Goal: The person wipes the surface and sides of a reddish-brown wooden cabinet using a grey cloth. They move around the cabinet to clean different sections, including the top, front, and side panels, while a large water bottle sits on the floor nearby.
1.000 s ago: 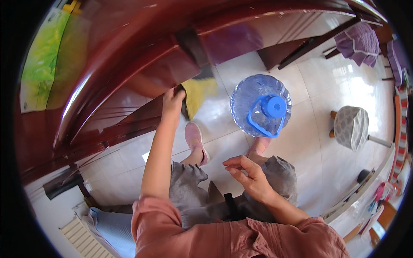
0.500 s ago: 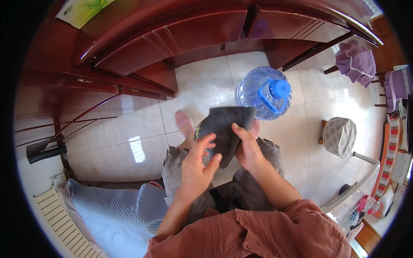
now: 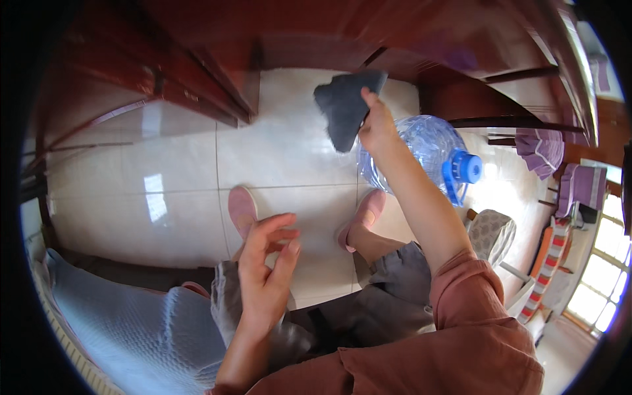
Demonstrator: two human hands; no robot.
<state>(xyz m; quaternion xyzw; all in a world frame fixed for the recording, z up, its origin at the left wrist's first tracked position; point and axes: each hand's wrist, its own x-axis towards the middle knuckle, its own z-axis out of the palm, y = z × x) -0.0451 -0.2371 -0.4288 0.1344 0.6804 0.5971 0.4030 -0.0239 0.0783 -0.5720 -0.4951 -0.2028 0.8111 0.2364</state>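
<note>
Stretched far forward, my right hand [image 3: 378,125] grips a dark grey cloth [image 3: 345,108], with the thumb on top of it. The cloth hangs above the pale tiled floor, close to the dark red wooden desk. Just right of that hand is a large clear blue water jug [image 3: 424,148] with a blue cap and carrying handle; my right forearm passes in front of part of it. My left hand [image 3: 266,266] holds nothing and hovers over my left leg, its fingers bent but apart.
Dark red desk panels [image 3: 197,59] run along the far side and left. My feet in pink shoes [image 3: 242,207] rest on the floor. A light blue quilted cover [image 3: 131,322] lies at lower left. At right stand a stool with a patterned cover [image 3: 492,234] and chairs with purple covers [image 3: 579,187].
My right hand has carried the cloth forward, away from my lap. My left hand has come away from the cloth, down and left. The view has tilted and shifted.
</note>
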